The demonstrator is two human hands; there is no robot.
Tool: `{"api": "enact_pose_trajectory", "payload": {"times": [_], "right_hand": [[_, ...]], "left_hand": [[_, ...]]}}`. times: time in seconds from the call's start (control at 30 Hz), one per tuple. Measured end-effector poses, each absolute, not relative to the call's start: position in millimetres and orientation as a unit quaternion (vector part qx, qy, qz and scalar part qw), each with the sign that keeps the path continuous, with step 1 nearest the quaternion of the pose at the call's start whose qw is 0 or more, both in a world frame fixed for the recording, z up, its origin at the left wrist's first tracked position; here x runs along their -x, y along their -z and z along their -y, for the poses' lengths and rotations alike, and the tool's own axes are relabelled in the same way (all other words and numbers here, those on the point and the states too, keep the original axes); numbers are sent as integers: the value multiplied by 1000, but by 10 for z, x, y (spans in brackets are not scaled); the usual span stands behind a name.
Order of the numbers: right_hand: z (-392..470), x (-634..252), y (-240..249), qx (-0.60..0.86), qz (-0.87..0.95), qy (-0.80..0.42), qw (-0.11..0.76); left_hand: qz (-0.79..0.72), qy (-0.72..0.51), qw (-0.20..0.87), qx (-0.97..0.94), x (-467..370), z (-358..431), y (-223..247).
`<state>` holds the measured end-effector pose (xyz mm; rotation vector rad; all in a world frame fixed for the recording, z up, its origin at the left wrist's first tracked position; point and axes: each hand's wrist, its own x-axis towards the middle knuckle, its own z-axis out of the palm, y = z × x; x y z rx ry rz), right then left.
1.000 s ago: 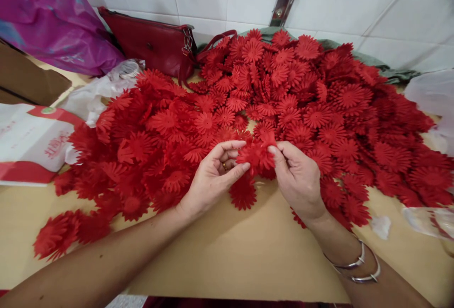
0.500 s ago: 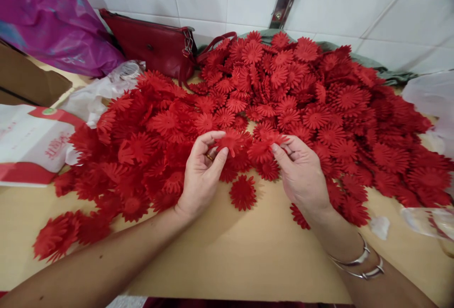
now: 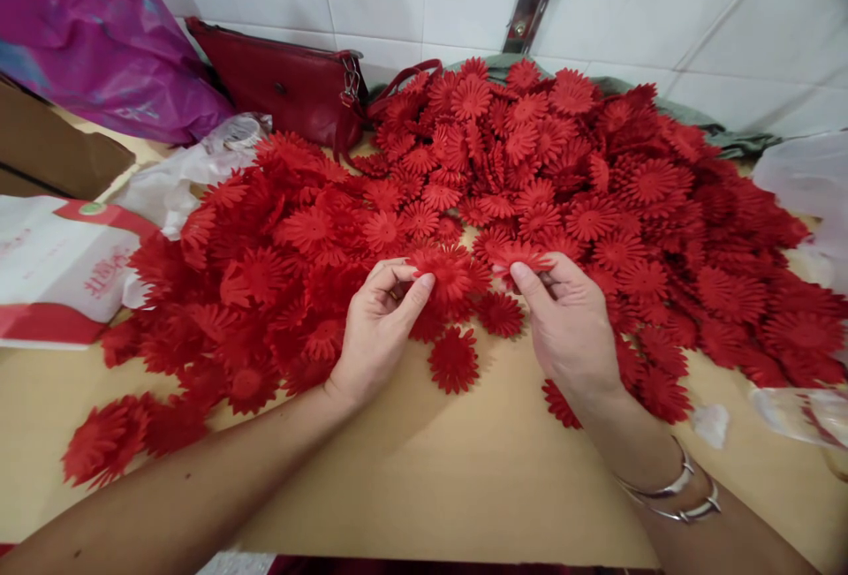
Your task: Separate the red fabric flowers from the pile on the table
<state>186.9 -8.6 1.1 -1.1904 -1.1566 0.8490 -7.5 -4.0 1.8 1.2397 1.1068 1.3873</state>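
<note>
The left hand's (image 3: 381, 328) thumb and fingers pinch a red, thin-petalled flower piece (image 3: 451, 275); the right hand's (image 3: 575, 332) fingers close on another red flower piece (image 3: 522, 257), level with it and just apart. Below, between the hands, a loose dark-red flower (image 3: 454, 360) lies flat on the tan tabletop (image 3: 450, 487). Beyond, a broad heap of red flowers (image 3: 589, 213) spreads toward the far edge, where a dark-red leather handbag (image 3: 284, 85) stands left of centre.
</note>
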Motion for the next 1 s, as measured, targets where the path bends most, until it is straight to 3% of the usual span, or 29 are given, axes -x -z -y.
{"api": "enact_pose_trajectory", "payload": {"times": [0.4, 0.77, 1.0], "right_hand": [[128, -1868, -52, 502, 526, -421, 542], [175, -1877, -171, 475, 675, -323, 463], [211, -1781, -161, 499, 642, -307, 495]], "left_hand": [[-445, -575, 486, -485, 59, 28, -17], [-444, -586, 476, -483, 68, 34, -11], [-440, -523, 431, -589, 61, 89, -48]]}}
